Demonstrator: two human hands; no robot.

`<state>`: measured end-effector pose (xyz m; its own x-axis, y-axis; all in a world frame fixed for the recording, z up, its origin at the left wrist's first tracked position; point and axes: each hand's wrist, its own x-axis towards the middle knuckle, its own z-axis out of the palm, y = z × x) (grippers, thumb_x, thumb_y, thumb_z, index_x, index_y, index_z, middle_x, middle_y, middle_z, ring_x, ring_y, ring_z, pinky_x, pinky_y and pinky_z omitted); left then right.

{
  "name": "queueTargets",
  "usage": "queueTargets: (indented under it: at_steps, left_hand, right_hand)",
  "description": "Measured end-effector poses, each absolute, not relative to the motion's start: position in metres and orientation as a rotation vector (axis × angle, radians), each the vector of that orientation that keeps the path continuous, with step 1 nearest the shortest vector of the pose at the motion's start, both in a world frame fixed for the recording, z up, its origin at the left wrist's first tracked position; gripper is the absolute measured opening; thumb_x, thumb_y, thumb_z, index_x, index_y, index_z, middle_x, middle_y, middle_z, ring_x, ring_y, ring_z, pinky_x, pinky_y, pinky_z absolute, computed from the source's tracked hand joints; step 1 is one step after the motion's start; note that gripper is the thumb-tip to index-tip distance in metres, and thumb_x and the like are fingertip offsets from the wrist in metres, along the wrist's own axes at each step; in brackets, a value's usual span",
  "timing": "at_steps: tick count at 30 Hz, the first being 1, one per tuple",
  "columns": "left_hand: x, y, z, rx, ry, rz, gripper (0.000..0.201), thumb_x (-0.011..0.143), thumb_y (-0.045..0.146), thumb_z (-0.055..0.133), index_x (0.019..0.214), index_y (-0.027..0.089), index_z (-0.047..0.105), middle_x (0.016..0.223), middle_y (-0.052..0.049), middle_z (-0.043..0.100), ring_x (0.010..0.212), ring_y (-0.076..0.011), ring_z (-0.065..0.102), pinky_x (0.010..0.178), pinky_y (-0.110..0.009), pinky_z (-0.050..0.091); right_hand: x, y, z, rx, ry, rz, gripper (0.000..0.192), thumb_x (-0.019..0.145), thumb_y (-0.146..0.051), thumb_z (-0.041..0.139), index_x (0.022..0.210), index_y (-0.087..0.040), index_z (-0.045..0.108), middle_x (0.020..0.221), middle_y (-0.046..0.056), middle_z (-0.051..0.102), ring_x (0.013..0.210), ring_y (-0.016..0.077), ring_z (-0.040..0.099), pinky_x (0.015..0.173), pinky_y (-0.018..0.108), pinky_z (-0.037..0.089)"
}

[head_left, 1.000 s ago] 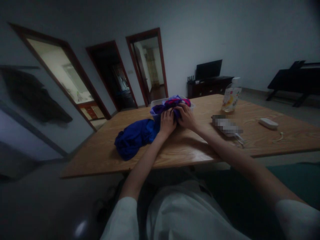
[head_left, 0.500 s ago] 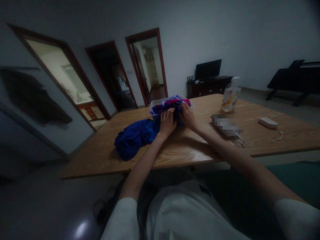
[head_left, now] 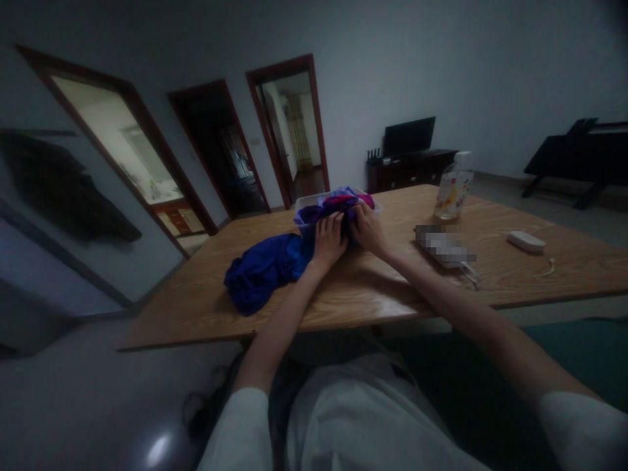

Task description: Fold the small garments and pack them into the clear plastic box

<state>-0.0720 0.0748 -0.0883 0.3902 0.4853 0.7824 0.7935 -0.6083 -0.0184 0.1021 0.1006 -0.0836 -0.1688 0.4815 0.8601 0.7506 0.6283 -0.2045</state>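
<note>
A clear plastic box [head_left: 307,230] stands on the table, heaped with purple and pink cloth [head_left: 343,196]. At its front edge my left hand [head_left: 330,241] and my right hand [head_left: 366,227] lie close together, fingers curled into the dark purple cloth. The fingertips are partly buried in the folds, so their exact grip is hard to see. Left of my left hand, a crumpled blue cloth [head_left: 260,271] lies on the wood and runs up to the box's front.
On the wooden table [head_left: 392,288], to the right, are a bottle with a printed pattern [head_left: 451,193], a blurred-out flat device [head_left: 444,248] with a strap, and a white oblong case [head_left: 526,241] with a cord. The table's near edge runs under my forearms.
My hands and the cloth hold almost the same place. Light on the floor and wall at the left has become brighter.
</note>
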Motion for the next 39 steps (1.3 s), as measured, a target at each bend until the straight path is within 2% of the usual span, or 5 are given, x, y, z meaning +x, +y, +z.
queueTargets:
  at_steps: [25, 32, 39]
  left_hand:
    - [-0.078, 0.078, -0.091, -2.271, -1.127, -1.068, 0.061, 0.094, 0.023, 0.06, 0.153, 0.016, 0.046, 0.156, -0.016, 0.053, 0.146, -0.0326, 0.047, 0.129, -0.052, 0.032]
    - [-0.085, 0.076, -0.091, -2.272, -1.144, -1.053, 0.058, 0.095, 0.023, 0.059, 0.152, 0.016, 0.049, 0.156, -0.016, 0.053, 0.143, -0.0335, 0.049, 0.128, -0.052, 0.033]
    - [-0.085, 0.076, -0.097, -2.271, -1.107, -1.048, 0.063, 0.092, 0.018, 0.058, 0.154, 0.018, 0.047, 0.16, -0.014, 0.049, 0.147, -0.0327, 0.045, 0.133, -0.054, 0.027]
  right_hand:
    - [0.095, 0.101, -0.081, -1.022, -1.891, -0.386, 0.033, 0.092, -0.015, 0.046, 0.123, -0.016, 0.055, 0.13, 0.021, 0.058, 0.126, 0.038, 0.052, 0.108, 0.056, 0.048]
    - [0.09, 0.105, -0.085, -1.012, -1.89, -0.402, 0.034, 0.091, -0.017, 0.048, 0.123, -0.016, 0.056, 0.131, 0.021, 0.058, 0.122, 0.0389, 0.053, 0.105, 0.058, 0.047]
    - [0.086, 0.106, -0.102, -1.104, -1.874, -0.462, 0.04, 0.091, -0.024, 0.053, 0.13, -0.012, 0.055, 0.135, 0.025, 0.056, 0.128, 0.043, 0.049, 0.11, 0.063, 0.04]
